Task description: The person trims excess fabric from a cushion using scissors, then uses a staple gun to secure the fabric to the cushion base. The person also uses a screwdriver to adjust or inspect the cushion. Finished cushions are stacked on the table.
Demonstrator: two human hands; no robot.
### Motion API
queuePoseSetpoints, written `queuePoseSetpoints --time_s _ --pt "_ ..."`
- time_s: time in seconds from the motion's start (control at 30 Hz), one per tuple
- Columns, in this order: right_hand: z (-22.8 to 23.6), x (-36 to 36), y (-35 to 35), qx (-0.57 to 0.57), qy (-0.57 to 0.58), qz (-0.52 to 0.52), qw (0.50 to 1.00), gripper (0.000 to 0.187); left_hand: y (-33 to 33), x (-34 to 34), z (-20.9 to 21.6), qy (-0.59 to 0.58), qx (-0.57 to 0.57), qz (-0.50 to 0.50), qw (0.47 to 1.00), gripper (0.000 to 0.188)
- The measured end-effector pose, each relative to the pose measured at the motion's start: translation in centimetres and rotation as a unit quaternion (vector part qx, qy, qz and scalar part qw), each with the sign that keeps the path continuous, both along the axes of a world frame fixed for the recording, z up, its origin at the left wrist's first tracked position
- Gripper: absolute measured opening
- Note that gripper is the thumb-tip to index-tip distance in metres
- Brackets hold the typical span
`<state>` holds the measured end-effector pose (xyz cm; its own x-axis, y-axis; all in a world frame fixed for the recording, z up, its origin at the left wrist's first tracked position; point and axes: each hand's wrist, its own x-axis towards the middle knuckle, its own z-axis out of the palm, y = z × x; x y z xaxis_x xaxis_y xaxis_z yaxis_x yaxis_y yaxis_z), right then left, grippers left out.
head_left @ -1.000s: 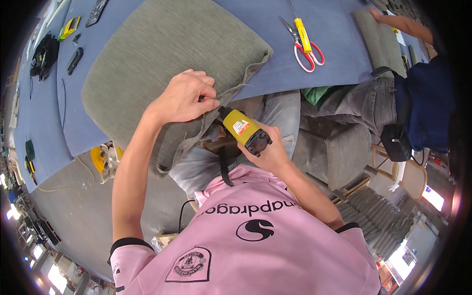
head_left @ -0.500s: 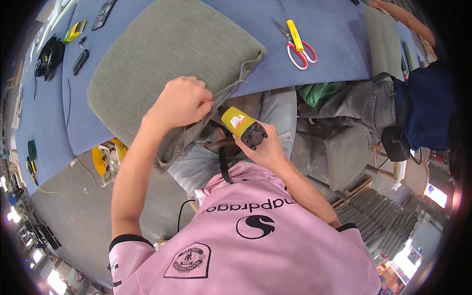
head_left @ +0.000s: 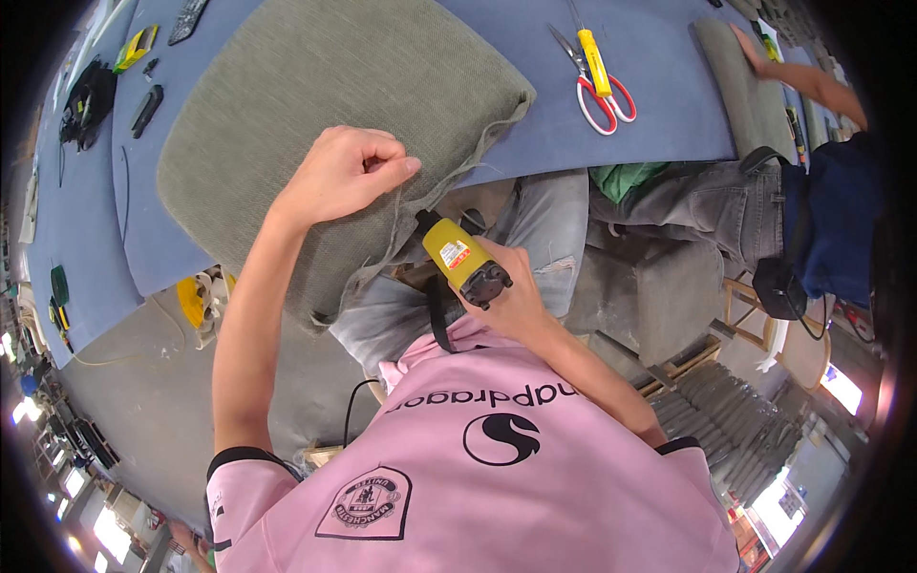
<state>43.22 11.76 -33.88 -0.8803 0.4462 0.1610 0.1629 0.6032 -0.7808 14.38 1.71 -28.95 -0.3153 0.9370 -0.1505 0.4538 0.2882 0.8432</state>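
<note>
Since the earlier frames my left hand (head_left: pixel 344 177) has slid a little toward me along the near edge of the grey-green cushion (head_left: pixel 334 86), and the yellow power tool (head_left: pixel 458 258) has crept up closer beneath that edge; the cushion itself now hangs further over the counter's (head_left: pixel 659 57) rim.

I read the left grip as closed, fingers curled and pinching the loose fabric flap (head_left: pixel 373 258) where it folds down over the cushion's side. It looks to me as though the cloth is being pulled taut there so the tool's nose can meet it squarely. My right hand (head_left: pixel 516 301) is wrapped shut around the tool's body, nose pointed up toward the folded hem just under my left knuckles; whether the tip actually touches the fabric I cannot tell, as the flap hides it. A dark cord runs from the tool down past my pink shirt.

The cushion lies on the blue counter with its near corner overhanging my lap, which leaves its underside reachable. Red-handled scissors (head_left: pixel 602 91) with a yellow utility knife (head_left: pixel 592 48) lying across them sit well apart, up the counter. Another person's hand (head_left: pixel 750 43) rests on a second cushion (head_left: pixel 740 86) at far right.
</note>
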Motion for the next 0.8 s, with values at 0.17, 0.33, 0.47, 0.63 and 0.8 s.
queuePoseSetpoints --time_s 0.17,0.33,0.47,0.63,0.8 --pt "-0.5 -0.1 1.4 -0.153 -0.091 0.015 0.984 0.062 -0.5 1.9 1.1 0.166 0.054 0.001 0.985 0.029" --pt "0.2 4.3 2.4 -0.160 -0.074 -0.046 0.983 0.053 -1.3 4.8 1.1 0.395 -0.001 -0.107 0.912 0.023" --pt "3.7 3.7 4.6 -0.143 -0.057 -0.031 0.988 0.045 2.5 5.0 0.2 0.385 0.091 -0.029 0.918 0.021" --pt "3.5 3.6 6.8 -0.008 0.004 -0.018 1.000 0.045 3.6 5.3 2.0 0.344 -0.016 -0.038 0.938 0.030" --pt "4.6 0.2 7.5 -0.117 -0.051 0.041 0.991 0.044 2.0 4.5 0.8 0.339 0.009 -0.091 0.936 0.032"
